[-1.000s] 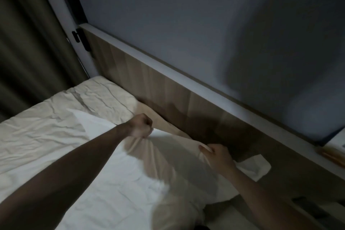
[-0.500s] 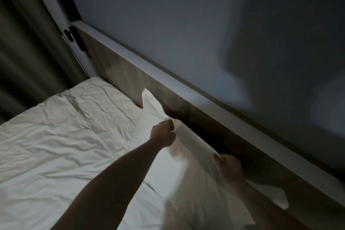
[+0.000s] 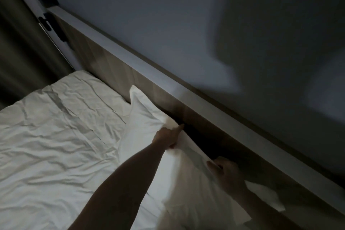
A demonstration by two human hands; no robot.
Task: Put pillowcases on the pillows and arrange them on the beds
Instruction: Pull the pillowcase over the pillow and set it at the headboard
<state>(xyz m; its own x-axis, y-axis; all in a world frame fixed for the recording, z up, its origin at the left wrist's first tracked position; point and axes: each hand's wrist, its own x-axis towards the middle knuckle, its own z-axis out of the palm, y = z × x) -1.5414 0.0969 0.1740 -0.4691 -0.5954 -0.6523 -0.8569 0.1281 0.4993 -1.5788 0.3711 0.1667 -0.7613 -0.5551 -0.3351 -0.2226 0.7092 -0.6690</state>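
From the head camera, in dim light, a white pillow (image 3: 149, 130) in its pillowcase lay on the bed (image 3: 56, 136) along the wooden headboard (image 3: 205, 117), its far left corner standing up against the boards. The left hand (image 3: 167, 137) rested on the pillow's far edge, one finger stretched out toward the headboard and the others curled, pinching a fold of the white fabric. The right hand (image 3: 224, 172), nearer and to the right, had its fingers curled round the pillow's edge where it met the dark gap by the headboard. The sheet to the left was creased and pale. A dark curtain (image 3: 22, 52) hung at the far left beside a pale frame, and a grey wall (image 3: 168, 24) rose above the headboard, crossed by a broad shadow
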